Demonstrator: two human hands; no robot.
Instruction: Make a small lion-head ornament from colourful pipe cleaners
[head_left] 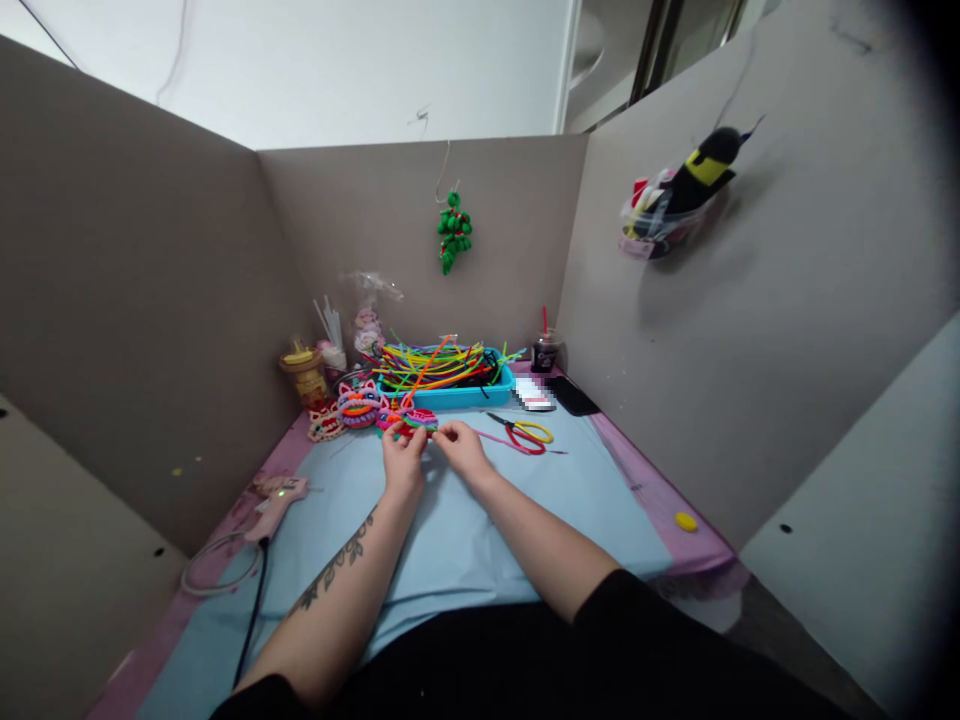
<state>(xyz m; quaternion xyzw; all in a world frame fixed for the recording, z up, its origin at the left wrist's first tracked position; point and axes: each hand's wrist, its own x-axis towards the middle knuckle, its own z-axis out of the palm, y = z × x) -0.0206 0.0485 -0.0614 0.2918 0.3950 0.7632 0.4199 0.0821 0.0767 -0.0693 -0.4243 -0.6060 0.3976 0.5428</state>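
Observation:
My left hand [405,455] is closed in a pinch on a small multicoloured pipe-cleaner piece [424,419] with purple, green and red bands. Close beside it, my right hand [463,455] pinches at the piece's right side, its fingertips partly hiding what they grip. A pink pipe cleaner [499,439] runs out to the right from behind this hand. Just left of the piece lie several pipe-cleaner shapes with pointed ears, one a pink and orange shape [358,404]. Scissors [529,434] with red and yellow handles rest to the right.
A blue tray [442,397] of coloured pipe cleaners stands at the back. A pink glue gun [277,506] with its cable lies left. Cups, a dark phone [574,396] and a yellow cap [685,522] sit around the edges. Grey partitions [420,190] enclose the table.

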